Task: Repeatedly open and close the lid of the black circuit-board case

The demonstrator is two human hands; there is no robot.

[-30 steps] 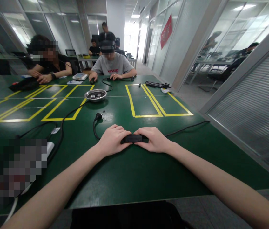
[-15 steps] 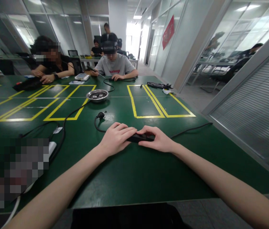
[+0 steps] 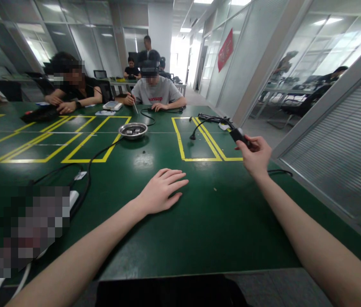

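Note:
My right hand [image 3: 258, 157] grips a black power adapter [image 3: 238, 135] by one end, lifted above the right side of the green table [image 3: 206, 234]. A cord with a black plug [image 3: 192, 137] arches from its far end and hangs to the left. More black cable [image 3: 281, 172] lies behind my right wrist. Fingers slightly spread, my left hand [image 3: 163, 190] rests low over the middle of the table, palm down and holding nothing.
Farther off stands a metal bowl [image 3: 133, 131] with small metal parts. A bundle of black gear [image 3: 214, 117] lies at the far right. Yellow tape [image 3: 183, 145] marks rectangles. Blurred-out items and a white power strip [image 3: 74, 197] sit left. A person in grey [image 3: 157, 91] sits opposite.
My right hand has carried the power adapter up and to the right, its plug swinging along. The left hand has let go of the adapter and stayed about where it was.

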